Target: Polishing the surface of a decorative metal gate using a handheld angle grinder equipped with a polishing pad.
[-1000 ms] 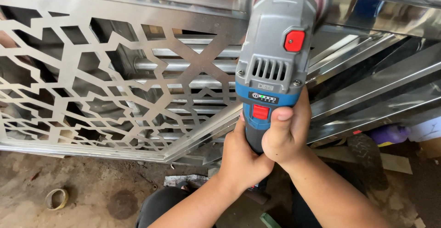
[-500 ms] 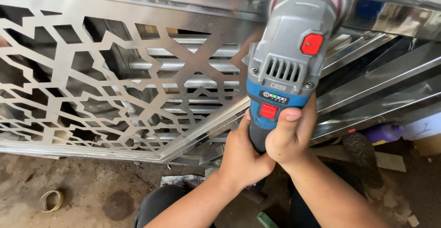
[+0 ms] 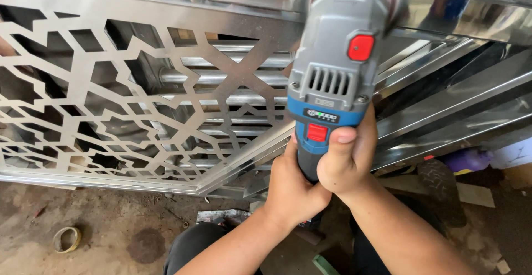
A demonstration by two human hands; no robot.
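Observation:
A grey and blue angle grinder (image 3: 338,70) with red buttons points away from me, its pink-rimmed disc against the top rail of a shiny steel gate frame (image 3: 166,0). My left hand (image 3: 291,189) wraps the lower end of the grinder's handle from the left. My right hand (image 3: 346,156) grips the same handle from the right, thumb up near the lower red switch. A cut-out patterned steel panel (image 3: 111,108) fills the gate to the left of the tool.
Polished steel bars and tubes (image 3: 460,108) slant away on the right. Below lies a dirty concrete floor with a roll of tape (image 3: 66,239), scraps of paper and a purple object (image 3: 468,158). My dark-trousered knees (image 3: 194,250) show at the bottom.
The grinder and both hands have shifted a little to the right along the top rail. The grip is unchanged.

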